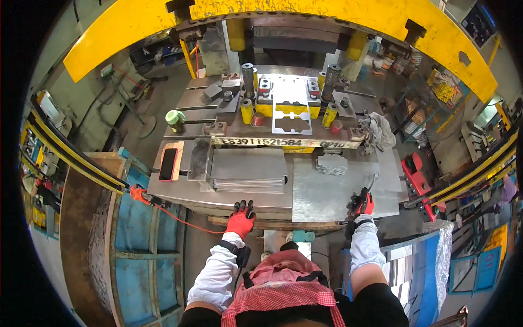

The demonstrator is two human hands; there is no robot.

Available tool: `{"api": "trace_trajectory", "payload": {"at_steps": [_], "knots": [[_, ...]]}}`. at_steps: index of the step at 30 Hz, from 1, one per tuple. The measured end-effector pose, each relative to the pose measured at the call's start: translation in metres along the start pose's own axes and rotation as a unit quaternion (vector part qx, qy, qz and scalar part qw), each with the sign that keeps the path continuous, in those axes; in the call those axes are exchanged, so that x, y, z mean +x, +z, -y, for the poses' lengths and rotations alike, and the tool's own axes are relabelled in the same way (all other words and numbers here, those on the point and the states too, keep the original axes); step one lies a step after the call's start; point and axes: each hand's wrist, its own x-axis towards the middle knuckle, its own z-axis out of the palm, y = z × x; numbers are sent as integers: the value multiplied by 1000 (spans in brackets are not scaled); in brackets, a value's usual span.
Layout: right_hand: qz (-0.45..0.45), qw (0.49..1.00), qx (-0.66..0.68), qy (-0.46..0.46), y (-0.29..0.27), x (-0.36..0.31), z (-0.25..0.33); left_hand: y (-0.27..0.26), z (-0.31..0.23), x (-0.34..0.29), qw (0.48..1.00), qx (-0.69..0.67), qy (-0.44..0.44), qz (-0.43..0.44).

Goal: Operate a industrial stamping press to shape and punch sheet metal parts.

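Note:
My left hand, in a red glove with black fingertips, rests at the front edge of the metal press table. Its fingers are stretched out and it holds nothing. My right hand, gloved the same way, is closed round a slim metal tool with a rounded, ring-like end pointing away from me. Beneath it lies a flat grey sheet. Beyond that sits a pile of small notched metal plates. A stack of metal sheets lies ahead of my left hand. In the die, a bright metal strip has shaped cut-outs.
Yellow die posts flank the strip. A phone and a green-lidded bottle stand at left; a grey rag and red bin at right. Yellow guard rails run along both sides. An orange cord hangs near my left arm.

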Motion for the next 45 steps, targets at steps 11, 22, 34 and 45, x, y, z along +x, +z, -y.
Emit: {"api": "trace_trajectory", "payload": {"at_steps": [11, 22, 34, 45], "knots": [[-5, 999, -44, -31, 4, -6, 2, -2, -1, 1, 1000, -7, -4, -2], [-25, 999, -38, -22, 10, -7, 1, -49, -99, 46, 807, -586, 22, 71], [-28, 999, 0, -34, 16, -15, 6, -81, -173, 126, 471, -850, 89, 218], [-29, 998, -37, -51, 13, -10, 3, -99, -183, 146, 508, -840, 71, 178]]}}
